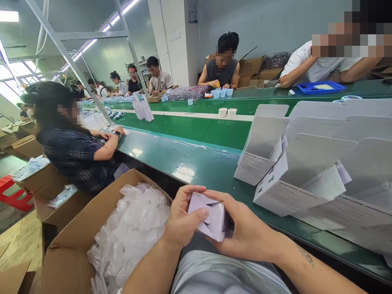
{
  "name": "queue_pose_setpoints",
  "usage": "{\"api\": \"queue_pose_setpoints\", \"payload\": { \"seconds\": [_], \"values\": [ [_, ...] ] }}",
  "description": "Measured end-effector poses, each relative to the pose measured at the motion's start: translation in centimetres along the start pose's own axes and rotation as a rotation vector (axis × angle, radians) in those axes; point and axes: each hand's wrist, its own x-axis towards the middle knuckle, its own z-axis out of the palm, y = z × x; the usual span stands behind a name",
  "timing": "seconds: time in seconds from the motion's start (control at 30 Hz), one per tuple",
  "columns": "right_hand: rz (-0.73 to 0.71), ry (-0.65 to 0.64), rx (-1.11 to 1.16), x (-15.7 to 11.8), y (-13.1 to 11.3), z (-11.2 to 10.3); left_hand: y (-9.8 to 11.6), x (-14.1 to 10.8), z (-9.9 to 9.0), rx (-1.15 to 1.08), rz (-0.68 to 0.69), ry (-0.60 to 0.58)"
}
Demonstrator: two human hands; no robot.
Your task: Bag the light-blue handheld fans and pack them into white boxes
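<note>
At far left I see a co-worker (73, 139) seated at the desk (196, 163), then an open cardboard carton (70, 253) of clear plastic bags (131, 232) just beside my left hand (180, 222). Both hands are closed around a small white box (211, 218) held over my lap, left thumb on its folded flap, right hand (245, 232) cupping the far end. I judge the flap could crease or spring open if the thumb presses off-centre, and the box may slip into the carton. To the right, a stack of flat white boxes (306, 179) crowds the desk edge and could be knocked by my right forearm.
</note>
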Motion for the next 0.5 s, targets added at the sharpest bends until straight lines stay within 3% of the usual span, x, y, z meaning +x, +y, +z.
{"api": "queue_pose_setpoints", "payload": {
  "seconds": [0.33,0.5],
  "values": [
    [-0.077,-0.156,0.008,0.6,-0.8,-1.0,-0.7,-2.4,0.3,0.09,0.024,0.124],
    [-0.069,-0.138,-0.028,0.3,-0.5,-0.9,-0.6,-1.6,-0.6,0.187,0.039,0.011]
  ]
}}
